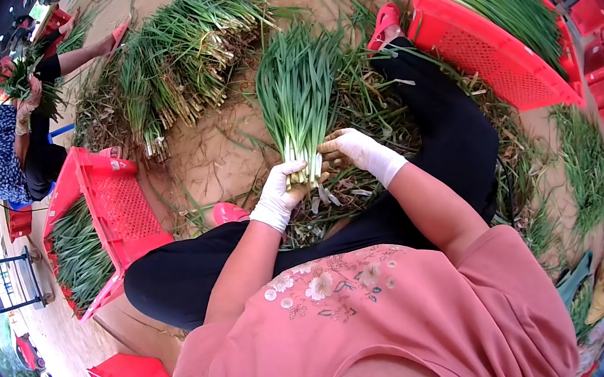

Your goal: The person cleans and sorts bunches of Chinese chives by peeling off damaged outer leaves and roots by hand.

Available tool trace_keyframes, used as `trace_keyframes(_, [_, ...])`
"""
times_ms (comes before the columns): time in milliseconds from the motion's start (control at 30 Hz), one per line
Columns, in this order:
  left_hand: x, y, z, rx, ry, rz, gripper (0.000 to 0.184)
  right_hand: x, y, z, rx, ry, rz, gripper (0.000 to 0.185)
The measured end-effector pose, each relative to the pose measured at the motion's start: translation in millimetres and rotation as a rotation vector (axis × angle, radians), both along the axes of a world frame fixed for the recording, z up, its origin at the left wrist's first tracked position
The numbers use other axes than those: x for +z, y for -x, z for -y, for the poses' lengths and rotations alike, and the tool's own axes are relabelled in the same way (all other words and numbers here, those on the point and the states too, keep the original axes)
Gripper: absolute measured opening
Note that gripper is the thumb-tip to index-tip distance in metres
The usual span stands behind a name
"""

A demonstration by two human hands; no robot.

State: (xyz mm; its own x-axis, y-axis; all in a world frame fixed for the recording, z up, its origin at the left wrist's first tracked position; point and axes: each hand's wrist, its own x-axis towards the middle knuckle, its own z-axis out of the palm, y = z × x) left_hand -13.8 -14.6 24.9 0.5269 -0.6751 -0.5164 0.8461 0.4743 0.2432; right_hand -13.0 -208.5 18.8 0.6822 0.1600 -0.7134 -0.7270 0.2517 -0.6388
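Brown floor (202, 152), pile (186, 62) at eleven o'clock: left hand (279, 191) clasps green onions (300, 101), apparently to level them; right hand (358, 150) touching, pinch unclear.

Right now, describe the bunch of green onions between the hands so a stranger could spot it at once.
Follow the forearms up from the pink floral shirt to the gloved left hand and right hand. The bunch of green onions fans upward from them, pale stems nearest the shirt. Unlike the straggly, brown-tinged heap to its left, its stems look clean.
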Motion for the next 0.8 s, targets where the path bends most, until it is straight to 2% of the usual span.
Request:
trace_keyframes(67, [-2.9,-0.5,-0.3,0.01,0.013,-0.002,0.051,-2.3,-1.0,2.0,0.018,0.014,-0.004,0.033])
trace_keyframes(133, [-4.2,0.5,0.4,0.042,0.027,-0.002,0.051,-1.0,-0.1,2.0,0.157,0.292,0.125,0.032])
trace_keyframes(167, [-4.5,0.7,-0.2,0.044,0.025,-0.003,0.051,-0.4,0.3,1.3,0.159,0.29,0.123,0.032])
trace_keyframes(233, [-8.8,0.6,-1.2,0.033,0.032,0.009,0.05,6.0,1.1,0.1,0.194,0.682,0.208,0.039])
trace_keyframes(267, [-10.9,0.7,-1.8,0.033,0.032,0.008,0.05,2.3,2.8,-1.1,0.195,0.682,0.206,0.039])
trace_keyframes(333, [-13.3,0.3,-2.6,0.061,-0.002,-0.018,0.049,2.8,8.1,-6.8,0.23,0.469,0.302,0.048])
trace_keyframes(400, [-11.5,1.0,-0.8,0.068,-0.024,-0.031,0.048,7.2,9.4,-6.5,0.278,0.494,0.24,0.044])
trace_keyframes(467, [-5.9,2.0,-0.4,0.075,-0.053,-0.047,0.047,10.3,7.8,-4.4,0.373,0.327,0.133,0.034])
trace_keyframes(533, [0.0,3.0,0.7,0.065,-0.05,-0.016,0.048,9.3,5.8,-4.9,0.388,0.291,0.097,0.027])
trace_keyframes(633, [-2.6,0.9,-1.0,0.044,-0.025,0.014,0.048,17.4,5.4,-5.9,0.109,0.132,-0.062,0.017])
trace_keyframes(733, [-3.5,0.5,-1.1,0.005,-0.004,0.019,0.049,6.3,2.3,-1.6,0.119,0.294,0.017,0.016])
trace_keyframes(800, [-4.5,0.8,-1.6,0.027,0.004,0.022,0.05,0.5,8.1,0.1,0.187,0.284,0.083,0.017])
